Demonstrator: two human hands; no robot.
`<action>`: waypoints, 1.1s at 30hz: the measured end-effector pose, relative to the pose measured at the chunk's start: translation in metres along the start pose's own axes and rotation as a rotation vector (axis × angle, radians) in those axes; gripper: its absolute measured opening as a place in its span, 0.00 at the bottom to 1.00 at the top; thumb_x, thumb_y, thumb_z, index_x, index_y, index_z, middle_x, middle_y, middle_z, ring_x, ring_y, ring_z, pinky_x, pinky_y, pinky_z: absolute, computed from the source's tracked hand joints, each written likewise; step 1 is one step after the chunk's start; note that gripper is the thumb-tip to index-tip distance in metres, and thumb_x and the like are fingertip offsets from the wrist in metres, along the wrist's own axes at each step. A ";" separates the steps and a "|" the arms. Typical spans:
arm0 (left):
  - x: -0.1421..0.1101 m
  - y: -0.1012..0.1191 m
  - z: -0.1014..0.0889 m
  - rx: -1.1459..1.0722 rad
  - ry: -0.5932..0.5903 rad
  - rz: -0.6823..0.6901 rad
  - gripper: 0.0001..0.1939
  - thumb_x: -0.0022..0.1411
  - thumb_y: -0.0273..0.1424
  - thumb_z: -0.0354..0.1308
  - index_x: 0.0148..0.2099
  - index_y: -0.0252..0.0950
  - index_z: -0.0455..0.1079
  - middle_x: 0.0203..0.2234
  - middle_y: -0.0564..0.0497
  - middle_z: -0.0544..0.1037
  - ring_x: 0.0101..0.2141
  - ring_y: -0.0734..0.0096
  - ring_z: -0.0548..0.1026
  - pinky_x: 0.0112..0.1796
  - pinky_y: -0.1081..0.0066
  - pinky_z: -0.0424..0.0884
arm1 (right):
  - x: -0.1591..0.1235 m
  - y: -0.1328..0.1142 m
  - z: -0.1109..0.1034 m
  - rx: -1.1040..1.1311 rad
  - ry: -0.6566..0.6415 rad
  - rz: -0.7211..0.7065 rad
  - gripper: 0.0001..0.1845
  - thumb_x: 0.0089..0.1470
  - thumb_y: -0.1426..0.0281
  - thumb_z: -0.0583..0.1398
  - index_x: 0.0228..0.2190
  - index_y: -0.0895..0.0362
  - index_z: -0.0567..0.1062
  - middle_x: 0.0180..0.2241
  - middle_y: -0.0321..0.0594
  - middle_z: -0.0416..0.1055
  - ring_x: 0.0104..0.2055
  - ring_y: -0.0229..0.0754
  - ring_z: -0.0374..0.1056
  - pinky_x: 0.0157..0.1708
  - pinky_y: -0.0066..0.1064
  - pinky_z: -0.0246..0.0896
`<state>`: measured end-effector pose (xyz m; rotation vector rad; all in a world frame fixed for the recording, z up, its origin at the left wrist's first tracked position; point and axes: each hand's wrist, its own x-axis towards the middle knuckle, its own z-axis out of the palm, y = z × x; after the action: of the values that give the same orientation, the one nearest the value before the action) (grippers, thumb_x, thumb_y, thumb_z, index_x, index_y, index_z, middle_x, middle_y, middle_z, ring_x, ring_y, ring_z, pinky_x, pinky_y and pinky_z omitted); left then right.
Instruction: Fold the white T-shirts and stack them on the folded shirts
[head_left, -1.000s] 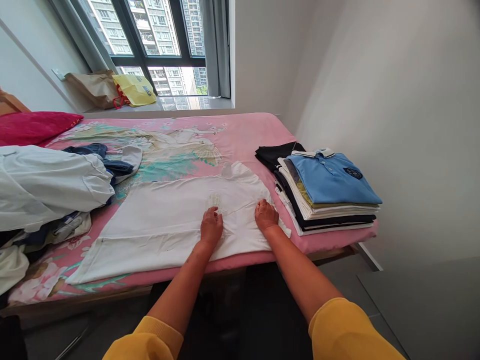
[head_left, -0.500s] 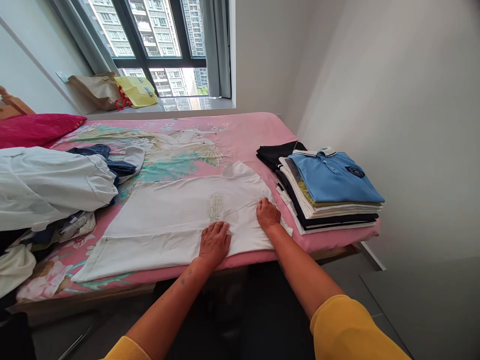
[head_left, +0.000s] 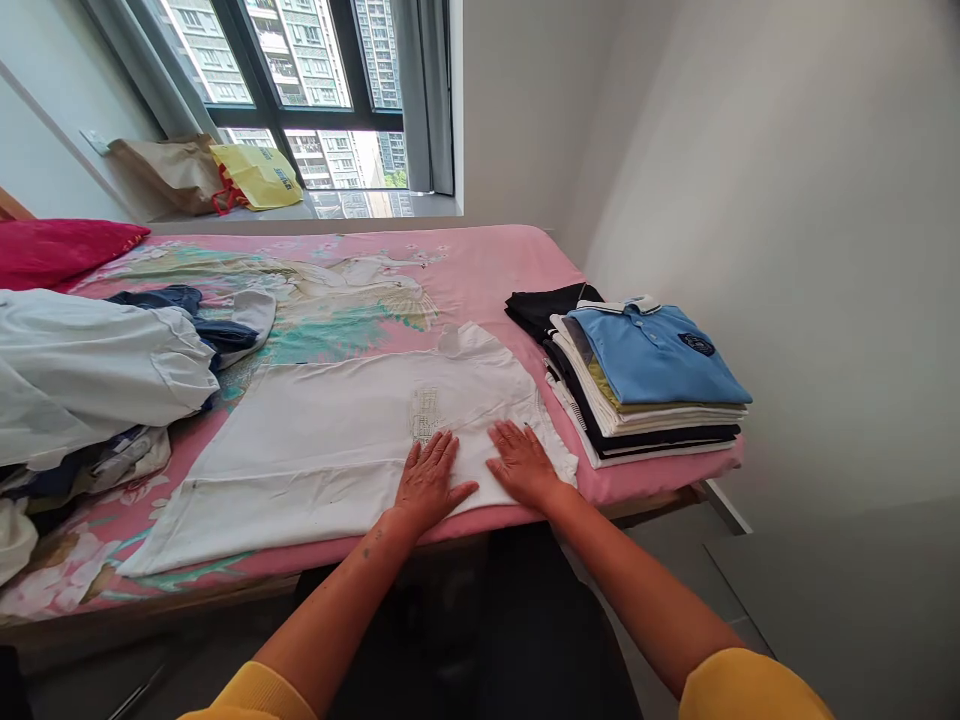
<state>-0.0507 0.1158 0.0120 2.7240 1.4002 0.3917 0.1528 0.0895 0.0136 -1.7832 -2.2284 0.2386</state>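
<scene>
In the head view, a white shirt [head_left: 315, 430] lies spread out along the near edge of a bed [head_left: 499, 260], its collar end towards the right and a small printed panel [head_left: 424, 412] on it. The left hand [head_left: 429, 485] rests palm down on the shirt just below the print, fingers extended and thumb out to the side, gripping nothing. The right hand [head_left: 523, 468] lies beside it, likewise flat and open on the cloth, with hold of nothing. To the right sits a stack of folded clothes [head_left: 660, 425], topped by a blue polo shirt [head_left: 652, 350]; to the left, a white garment [head_left: 97, 370] covers part of a loose heap of clothing [head_left: 135, 458].
</scene>
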 end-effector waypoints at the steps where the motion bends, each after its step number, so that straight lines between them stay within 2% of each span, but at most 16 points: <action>1: -0.002 -0.001 0.000 -0.005 -0.021 -0.002 0.41 0.55 0.53 0.52 0.64 0.37 0.52 0.63 0.45 0.54 0.62 0.56 0.50 0.60 0.52 0.44 | -0.004 0.010 0.002 -0.036 -0.008 0.087 0.29 0.59 0.59 0.48 0.59 0.58 0.57 0.63 0.44 0.49 0.65 0.47 0.41 0.62 0.47 0.31; 4: -0.003 -0.003 -0.002 -0.041 -0.068 -0.011 0.49 0.48 0.57 0.56 0.66 0.37 0.48 0.63 0.44 0.52 0.63 0.54 0.49 0.60 0.50 0.41 | -0.012 0.033 0.001 -0.072 -0.004 0.205 0.31 0.60 0.58 0.47 0.60 0.59 0.55 0.63 0.45 0.48 0.65 0.47 0.41 0.62 0.48 0.30; 7: 0.000 -0.005 -0.006 -0.109 -0.078 -0.004 0.51 0.45 0.58 0.57 0.65 0.37 0.48 0.63 0.43 0.52 0.63 0.52 0.48 0.60 0.48 0.41 | -0.027 0.042 -0.009 -0.003 0.159 0.185 0.27 0.60 0.60 0.48 0.57 0.60 0.60 0.60 0.47 0.56 0.62 0.46 0.48 0.61 0.45 0.40; 9: 0.000 -0.011 -0.010 -0.193 -0.062 0.015 0.45 0.50 0.55 0.55 0.65 0.38 0.50 0.63 0.44 0.54 0.62 0.54 0.50 0.60 0.48 0.43 | -0.044 0.044 -0.017 0.065 0.345 0.151 0.23 0.59 0.62 0.48 0.52 0.60 0.66 0.54 0.47 0.63 0.58 0.45 0.55 0.58 0.41 0.47; 11: -0.003 -0.019 -0.015 -0.307 0.002 0.023 0.35 0.58 0.49 0.50 0.63 0.39 0.53 0.61 0.45 0.59 0.62 0.59 0.52 0.60 0.52 0.49 | -0.067 0.047 -0.022 0.116 0.492 0.152 0.19 0.59 0.63 0.49 0.46 0.58 0.70 0.48 0.46 0.68 0.53 0.44 0.60 0.55 0.39 0.51; 14: -0.012 -0.032 -0.023 -0.414 0.146 0.037 0.23 0.64 0.40 0.46 0.59 0.39 0.61 0.57 0.47 0.65 0.60 0.65 0.56 0.59 0.57 0.56 | -0.103 0.054 -0.023 0.199 0.582 0.281 0.15 0.57 0.62 0.52 0.39 0.57 0.72 0.40 0.44 0.71 0.45 0.44 0.64 0.49 0.38 0.56; 17: -0.017 -0.037 -0.026 -0.372 0.184 0.128 0.18 0.64 0.34 0.45 0.55 0.40 0.66 0.56 0.48 0.68 0.60 0.64 0.58 0.59 0.56 0.56 | -0.125 0.060 -0.018 0.405 0.483 0.467 0.17 0.55 0.58 0.52 0.35 0.57 0.73 0.33 0.42 0.72 0.35 0.42 0.66 0.38 0.34 0.60; 20: -0.016 -0.028 -0.027 -0.292 0.110 0.223 0.19 0.65 0.30 0.41 0.54 0.39 0.67 0.56 0.49 0.67 0.60 0.66 0.58 0.59 0.56 0.55 | -0.125 0.060 -0.015 0.616 0.322 0.567 0.20 0.52 0.54 0.54 0.34 0.57 0.73 0.28 0.39 0.72 0.28 0.40 0.66 0.31 0.30 0.59; 22: -0.012 -0.018 -0.026 -0.236 0.055 0.247 0.20 0.65 0.28 0.40 0.54 0.38 0.67 0.57 0.49 0.66 0.60 0.67 0.56 0.60 0.57 0.54 | -0.119 0.057 -0.016 0.713 0.298 0.578 0.21 0.50 0.53 0.55 0.33 0.58 0.73 0.25 0.37 0.71 0.25 0.39 0.64 0.28 0.28 0.57; 24: -0.008 -0.009 -0.022 -0.183 0.012 0.243 0.20 0.65 0.28 0.40 0.54 0.38 0.67 0.57 0.49 0.65 0.61 0.66 0.56 0.60 0.56 0.54 | -0.113 0.054 -0.020 0.769 0.334 0.594 0.22 0.49 0.51 0.56 0.32 0.58 0.72 0.22 0.35 0.68 0.22 0.37 0.61 0.24 0.27 0.54; 27: -0.005 0.001 -0.014 -0.124 -0.031 0.207 0.19 0.65 0.31 0.43 0.55 0.38 0.66 0.58 0.48 0.65 0.61 0.64 0.56 0.59 0.55 0.53 | -0.108 0.051 -0.028 0.725 0.340 0.614 0.22 0.49 0.50 0.55 0.29 0.57 0.71 0.20 0.33 0.66 0.21 0.36 0.59 0.24 0.27 0.52; 30: -0.006 0.004 -0.009 -0.095 -0.048 0.178 0.20 0.64 0.32 0.44 0.57 0.38 0.64 0.58 0.47 0.64 0.61 0.63 0.56 0.59 0.55 0.53 | -0.104 0.049 -0.034 0.562 0.223 0.614 0.21 0.48 0.49 0.55 0.25 0.55 0.71 0.21 0.34 0.68 0.23 0.38 0.62 0.25 0.27 0.52; 33: -0.006 0.004 -0.012 -0.083 -0.064 0.175 0.21 0.64 0.32 0.44 0.58 0.40 0.63 0.59 0.48 0.62 0.61 0.63 0.55 0.59 0.54 0.50 | -0.099 0.045 -0.037 0.457 0.148 0.643 0.21 0.49 0.50 0.55 0.23 0.54 0.71 0.21 0.33 0.70 0.25 0.39 0.64 0.25 0.27 0.51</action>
<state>-0.0538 0.1078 0.0232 2.7733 1.1083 0.3597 0.2258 0.0015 0.0248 -2.0866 -1.2995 0.6554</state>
